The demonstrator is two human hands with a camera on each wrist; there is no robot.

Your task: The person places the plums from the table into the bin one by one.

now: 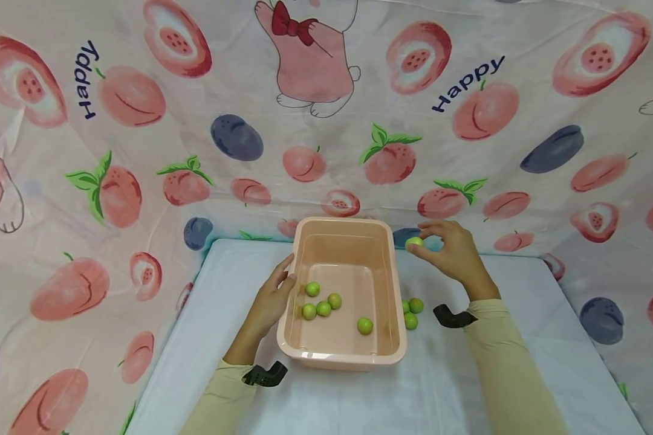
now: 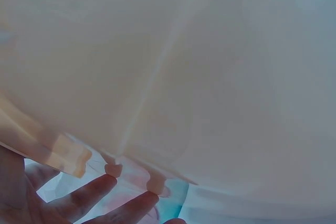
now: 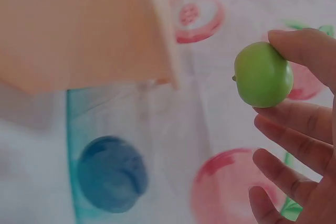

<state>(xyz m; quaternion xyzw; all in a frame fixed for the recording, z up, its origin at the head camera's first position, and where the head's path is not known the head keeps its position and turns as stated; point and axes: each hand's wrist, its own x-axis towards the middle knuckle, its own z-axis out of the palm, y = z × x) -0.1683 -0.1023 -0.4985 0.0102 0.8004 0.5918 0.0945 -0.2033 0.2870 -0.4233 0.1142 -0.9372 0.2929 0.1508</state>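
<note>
Plastic, peach-pink: one rectangular tub (image 1: 341,356), standing on the white table (image 1: 446,393) against a fruit-printed cloth backdrop (image 1: 141,103). Five small green fruits (image 1: 323,309) lie on its floor, four clustered left of centre, one apart nearer the front right.

Left hand (image 1: 272,299): fingers straight and relaxed, laid flat against the tub's outer left wall, holding nothing; it appears to steady the tub. The left wrist view shows little beyond the wall close up and the fingertips (image 2: 100,184) below it.

Right hand (image 1: 454,251): raised just beyond the tub's far right corner, a single green fruit (image 1: 414,243) pinched between thumb and forefinger, the other fingers loosely spread beneath. The fruit sits at the very tips, clear of the palm, outside the rim and a little right of it.

Loose fruits (image 1: 412,311): three or so on the table, just beside the tub's right wall.

Step in hand, as judged: fruit picked up and being carried to the tub, not yet over it. Next move calls for a short shift leftward across the rim, then a release of the pinch low enough that the fruit does not bounce out
</note>
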